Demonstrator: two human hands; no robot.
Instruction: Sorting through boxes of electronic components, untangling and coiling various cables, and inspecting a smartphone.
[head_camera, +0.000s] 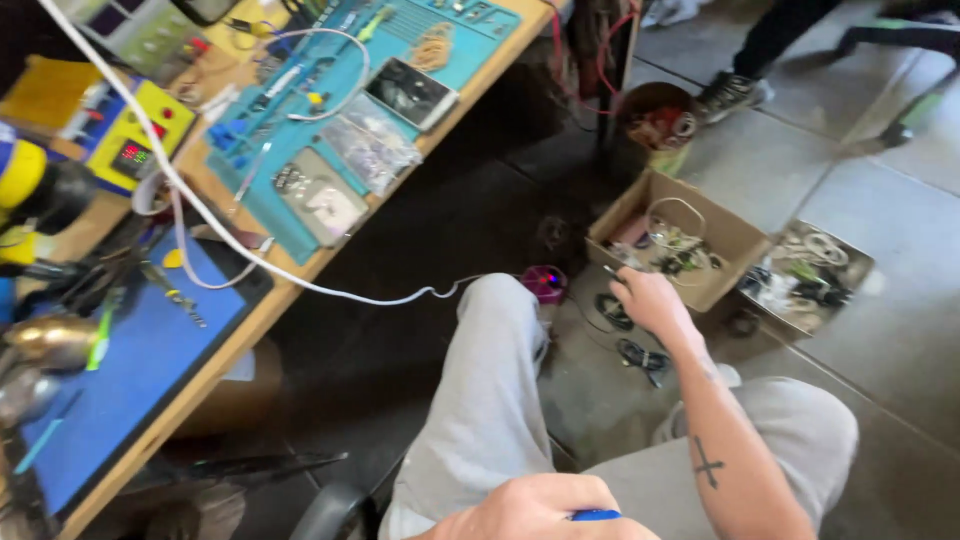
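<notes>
A grey tiled floor (900, 330) fills the right half of my view, and a long wooden workbench (300, 275) runs along the left, from seven o'clock up to twelve. On the bench lie a blue mat (140, 360) at eight o'clock and a teal work mat (300, 130) at eleven, strewn with small parts and two phones lying flat. A white cable (300, 285) trails off the bench edge toward my knee. My legs in grey trousers (480, 400) take up the lower middle.

At two o'clock from my knee an open cardboard box (725, 235) sits on the floor, holding coiled cables and small parts; a second, shallower box (850, 265) full of similar bits is just beside it at three o'clock. A round bin (655, 115) stands at one o'clock.

My right hand (650, 298) reaches down to the near edge of the cardboard box, fingers curled; I cannot tell whether they grip anything. Black coiled cables (640, 355) lie on the floor just below it. My left hand (545, 510), at six o'clock, is closed around a blue pen (597, 516).
</notes>
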